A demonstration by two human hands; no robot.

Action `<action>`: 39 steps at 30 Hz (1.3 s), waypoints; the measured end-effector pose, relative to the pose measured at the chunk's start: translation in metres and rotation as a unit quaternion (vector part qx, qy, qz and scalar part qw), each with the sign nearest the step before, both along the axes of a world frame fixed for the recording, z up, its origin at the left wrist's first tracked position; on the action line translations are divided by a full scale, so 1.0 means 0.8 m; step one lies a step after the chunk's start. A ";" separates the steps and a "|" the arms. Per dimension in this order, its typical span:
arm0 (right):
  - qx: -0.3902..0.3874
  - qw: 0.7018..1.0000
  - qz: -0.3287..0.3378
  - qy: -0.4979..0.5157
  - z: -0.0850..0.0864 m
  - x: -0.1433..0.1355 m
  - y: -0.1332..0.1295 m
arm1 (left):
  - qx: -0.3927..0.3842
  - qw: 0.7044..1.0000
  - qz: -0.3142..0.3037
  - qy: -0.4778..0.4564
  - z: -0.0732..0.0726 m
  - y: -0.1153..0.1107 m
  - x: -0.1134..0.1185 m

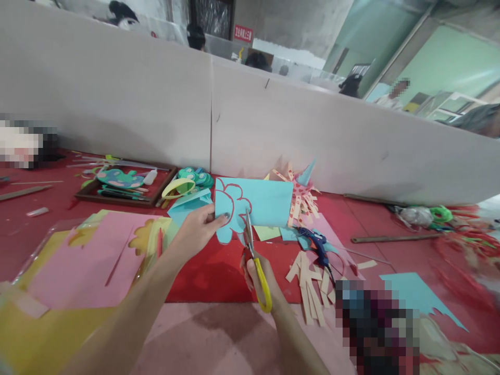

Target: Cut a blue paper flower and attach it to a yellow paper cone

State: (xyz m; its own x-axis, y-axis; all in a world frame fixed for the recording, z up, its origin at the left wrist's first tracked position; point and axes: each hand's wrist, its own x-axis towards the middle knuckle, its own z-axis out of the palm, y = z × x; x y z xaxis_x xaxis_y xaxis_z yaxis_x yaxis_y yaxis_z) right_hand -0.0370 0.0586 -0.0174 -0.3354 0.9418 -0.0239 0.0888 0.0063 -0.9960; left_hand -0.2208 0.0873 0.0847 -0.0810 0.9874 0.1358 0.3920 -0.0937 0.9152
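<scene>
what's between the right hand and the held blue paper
The blades of the yellow-handled scissors, running from the right hand up to that blue paper in the head view.

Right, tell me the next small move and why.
Probably snip onward along the red scalloped outline: the right hand has the yellow-handled metal scissors at it, the left hand holds the light-blue paper sheet, and the outline's upper lobes look uncut.

Person's bare left forearm [158, 273] ran toward two o'clock; left hand [201, 226] pinched, thumb [219, 221] pointing between two and three, other fingertips hidden. Bare right forearm [292, 330] angled toward eleven. Right hand [255, 271], fingers curled, sat at the left's four o'clock, well clear of it.
</scene>
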 end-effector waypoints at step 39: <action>-0.047 0.997 0.047 -0.038 0.014 -0.005 -0.004 | -0.024 0.998 -0.005 0.054 0.000 0.011 -0.022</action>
State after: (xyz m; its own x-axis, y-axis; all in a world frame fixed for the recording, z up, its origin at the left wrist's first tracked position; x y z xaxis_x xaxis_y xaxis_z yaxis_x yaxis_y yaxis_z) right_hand -0.0412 0.0557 -0.0059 -0.4157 0.8987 -0.1399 0.1683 -0.0751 -0.9829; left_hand -0.2380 0.0964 0.0844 -0.0580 0.9936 0.0964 0.4874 -0.0561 0.8714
